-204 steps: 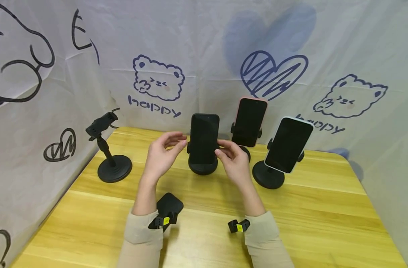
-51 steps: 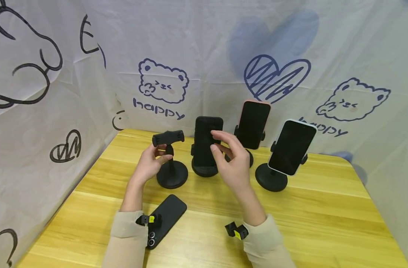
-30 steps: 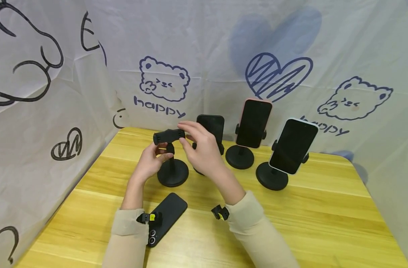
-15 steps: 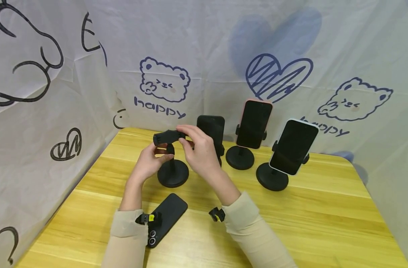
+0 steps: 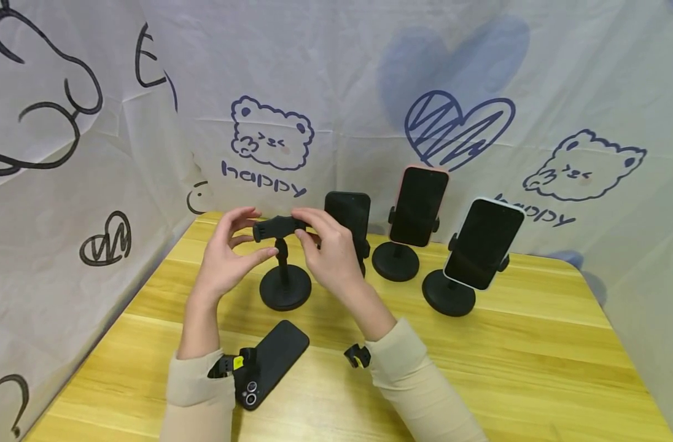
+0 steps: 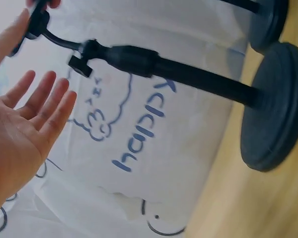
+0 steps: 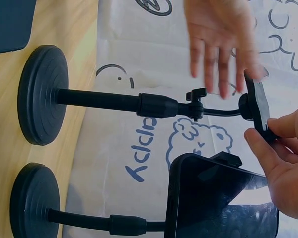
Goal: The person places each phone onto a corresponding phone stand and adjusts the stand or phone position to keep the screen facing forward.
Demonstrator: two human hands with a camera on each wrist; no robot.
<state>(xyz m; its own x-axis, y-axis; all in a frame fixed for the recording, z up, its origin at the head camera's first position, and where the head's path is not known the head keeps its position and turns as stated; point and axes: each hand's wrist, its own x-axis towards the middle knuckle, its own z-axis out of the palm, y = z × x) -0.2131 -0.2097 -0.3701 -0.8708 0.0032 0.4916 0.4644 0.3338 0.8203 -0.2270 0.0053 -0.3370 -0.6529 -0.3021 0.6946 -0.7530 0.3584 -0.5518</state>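
Note:
A black phone stand [image 5: 284,288] with a round base and upright stem stands on the table, its clamp head [image 5: 274,229] holding no phone. My right hand [image 5: 333,253] pinches the clamp's right end between thumb and fingers, which the right wrist view also shows at the clamp head [image 7: 258,106]. Beside the clamp's left end is my left hand [image 5: 221,261], fingers apart and relaxed. In the left wrist view that hand [image 6: 20,134] holds nothing, and its thumb lies close to the clamp. A black phone [image 5: 281,356] lies face down near my left wrist, its cameras showing.
Behind my right hand a black phone [image 5: 350,212] sits in another stand. To the right stand a pink-edged phone [image 5: 419,205] and a white-edged phone [image 5: 482,242], each in a black stand on the wooden table [image 5: 535,368]. A drawn-on white cloth [image 5: 342,92] hangs behind.
The stand came from the far left to beside the black phone's stand. My right hand moved left onto the clamp's end. My left hand has just let go of the stem and spread leftward.

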